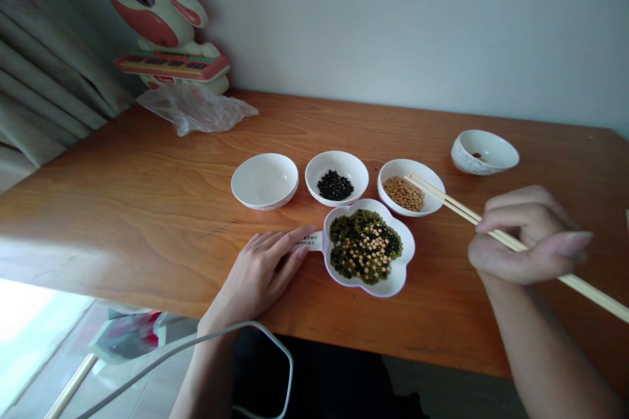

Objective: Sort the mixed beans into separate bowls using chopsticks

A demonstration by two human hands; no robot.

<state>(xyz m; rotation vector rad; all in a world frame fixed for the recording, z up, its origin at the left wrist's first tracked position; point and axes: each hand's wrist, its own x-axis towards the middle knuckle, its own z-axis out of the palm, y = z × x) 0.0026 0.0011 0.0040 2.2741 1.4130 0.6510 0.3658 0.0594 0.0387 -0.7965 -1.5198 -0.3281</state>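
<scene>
My left hand (268,265) rests on the table and pinches the short handle of a white flower-shaped dish (400,278). Mixed green, black and tan beans (366,249) lie in that dish. In my right hand (528,236) is a pair of chopsticks (462,209), their tips over the third small bowl (432,175). Tan soybeans (403,193) are in this bowl; whether the tips grip a bean is too small to tell. Beside it stands a white bowl (361,170) with black beans (335,185). The leftmost white bowl (265,180) shows only its bare inside.
A patterned white bowl (484,154) with a few small dark red bits stands at the back right. At the back left are a cow-shaped toy keyboard (171,65) and a crumpled plastic bag (199,110). A grey cable (196,344) loops below the table edge.
</scene>
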